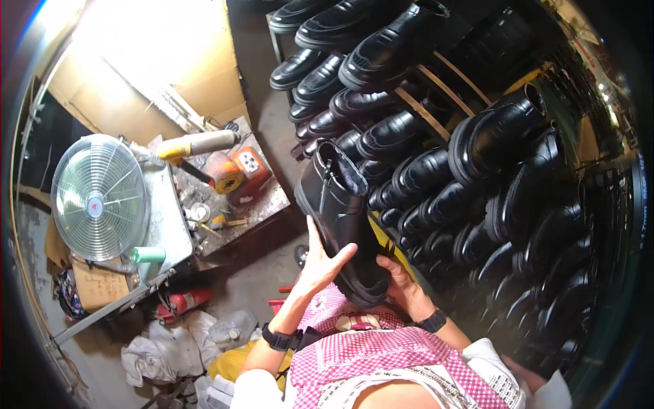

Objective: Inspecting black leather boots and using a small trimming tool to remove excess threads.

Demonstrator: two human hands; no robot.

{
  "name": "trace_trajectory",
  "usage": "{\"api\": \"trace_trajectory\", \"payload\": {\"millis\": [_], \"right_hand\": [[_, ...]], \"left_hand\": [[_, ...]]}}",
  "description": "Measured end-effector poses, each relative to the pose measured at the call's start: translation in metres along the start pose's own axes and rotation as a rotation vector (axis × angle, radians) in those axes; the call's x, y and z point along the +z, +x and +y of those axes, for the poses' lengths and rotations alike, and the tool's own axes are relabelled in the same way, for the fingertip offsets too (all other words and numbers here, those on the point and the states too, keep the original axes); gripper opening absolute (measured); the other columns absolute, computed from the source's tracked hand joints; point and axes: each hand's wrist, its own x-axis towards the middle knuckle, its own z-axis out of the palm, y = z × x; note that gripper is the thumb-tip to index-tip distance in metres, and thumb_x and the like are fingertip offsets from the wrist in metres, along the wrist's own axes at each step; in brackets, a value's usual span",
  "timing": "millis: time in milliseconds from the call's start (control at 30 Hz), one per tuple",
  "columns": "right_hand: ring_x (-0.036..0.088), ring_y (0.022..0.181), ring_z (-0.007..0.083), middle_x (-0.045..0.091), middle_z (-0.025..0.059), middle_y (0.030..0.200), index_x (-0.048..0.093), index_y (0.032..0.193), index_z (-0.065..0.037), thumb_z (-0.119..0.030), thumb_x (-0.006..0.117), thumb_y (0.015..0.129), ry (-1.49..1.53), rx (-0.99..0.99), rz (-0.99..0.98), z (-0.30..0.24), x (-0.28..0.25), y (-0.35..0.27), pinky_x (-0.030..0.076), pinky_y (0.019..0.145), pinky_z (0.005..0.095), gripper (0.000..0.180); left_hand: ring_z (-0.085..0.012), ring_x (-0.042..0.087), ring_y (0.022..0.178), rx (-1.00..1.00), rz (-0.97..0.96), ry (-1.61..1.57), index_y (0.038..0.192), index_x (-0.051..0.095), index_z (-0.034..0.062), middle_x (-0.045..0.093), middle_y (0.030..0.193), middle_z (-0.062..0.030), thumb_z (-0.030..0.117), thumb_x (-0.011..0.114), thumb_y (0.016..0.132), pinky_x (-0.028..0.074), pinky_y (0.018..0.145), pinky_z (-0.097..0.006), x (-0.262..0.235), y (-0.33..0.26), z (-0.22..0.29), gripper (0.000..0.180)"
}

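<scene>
A shiny black ankle boot (347, 225) is held up in front of my apron between both hands. Its ankle opening points away from me, and what looks like a dark lace hangs at the opening. My left hand (320, 262) grips the boot's left side, thumb over the upper and fingers along the sole's edge. At the lower right end, my right hand (403, 283) closes around the boot, some of its fingers hidden beneath. Dark bands circle both wrists.
Racks of black shoes (402, 133) fill the right side. On the left, a round fan (99, 198) stands by a workbench (262, 218) with an orange box-like device (248, 163) and a yellow-handled tool (176, 148). Below are a red fire extinguisher (184, 302) and white cloth (160, 351).
</scene>
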Motion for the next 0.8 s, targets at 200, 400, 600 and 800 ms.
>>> {"api": "trace_trajectory", "payload": {"millis": [200,400,600,800], "right_hand": [[0.047,0.107,0.0162,0.057,0.0057,0.104,0.048,0.118,-0.003,-0.022,0.062,0.083,-0.433,-0.31,-0.006,0.008,0.015,0.02,0.038,0.091,0.0282,0.043],[0.045,0.07,0.0031,0.052,-0.0024,0.086,0.051,0.106,-0.006,-0.037,0.037,0.094,-0.983,-0.639,0.184,-0.028,0.02,0.04,0.037,0.06,0.0175,0.036],[0.057,0.071,0.011,0.058,0.0062,0.08,0.054,0.095,-0.001,-0.014,0.065,0.08,-1.185,-0.737,0.147,-0.069,0.073,0.039,0.046,0.062,0.0241,0.023],[0.06,0.065,0.0182,0.057,0.0098,0.076,0.057,0.086,0.0,-0.011,0.071,0.073,-1.516,-0.85,0.067,-0.078,0.102,0.041,0.049,0.056,0.0258,0.022]], "left_hand": [[-0.0262,0.031,0.126,0.123,0.095,-0.086,0.138,-0.006,-0.001,0.023,0.138,-0.0239,0.026,0.077,0.066,0.028,0.103,-0.032,-0.015,0.006,-0.006,0.114],[-0.0311,0.043,0.116,0.173,0.216,0.416,0.137,0.012,-0.0019,0.036,0.128,-0.0227,0.033,0.077,0.059,0.034,0.099,-0.034,-0.042,0.002,0.008,0.107],[-0.0325,0.044,0.115,0.129,0.186,0.556,0.135,0.019,-0.0033,0.04,0.125,-0.0222,0.03,0.077,0.057,0.036,0.098,-0.035,-0.061,-0.009,0.016,0.103],[-0.0361,0.048,0.109,0.112,0.206,0.633,0.135,0.02,-0.0018,0.041,0.123,-0.0226,0.031,0.076,0.057,0.041,0.092,-0.038,-0.058,-0.014,0.018,0.101]]}}
